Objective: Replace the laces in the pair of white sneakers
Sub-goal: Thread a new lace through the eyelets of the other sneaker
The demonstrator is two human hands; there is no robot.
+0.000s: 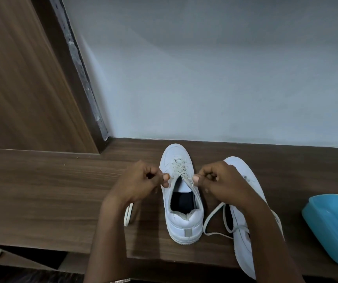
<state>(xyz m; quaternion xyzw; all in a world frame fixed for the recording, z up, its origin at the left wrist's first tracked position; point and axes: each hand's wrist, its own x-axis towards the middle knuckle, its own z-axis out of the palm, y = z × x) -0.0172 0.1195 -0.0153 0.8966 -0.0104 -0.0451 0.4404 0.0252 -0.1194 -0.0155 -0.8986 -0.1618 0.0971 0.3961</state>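
Observation:
A white sneaker [181, 218] stands upright on the wooden table [41, 190], toe pointing away, with an off-white lace [179, 167] threaded through its eyelets. My left hand [138, 183] pinches the lace's left end beside the tongue; that end trails under the wrist to the table [128, 214]. My right hand [220, 180] pinches the right end at the top eyelets, and its loose length [213, 217] loops on the table. The second white sneaker [243, 237] lies to the right, partly hidden under my right forearm.
A blue plastic container [333, 225] sits at the table's right edge. A pale wall [204, 78] runs right behind the shoes, and a wooden door [21, 88] and its frame stand at the left. The table's front edge lies close below the shoes.

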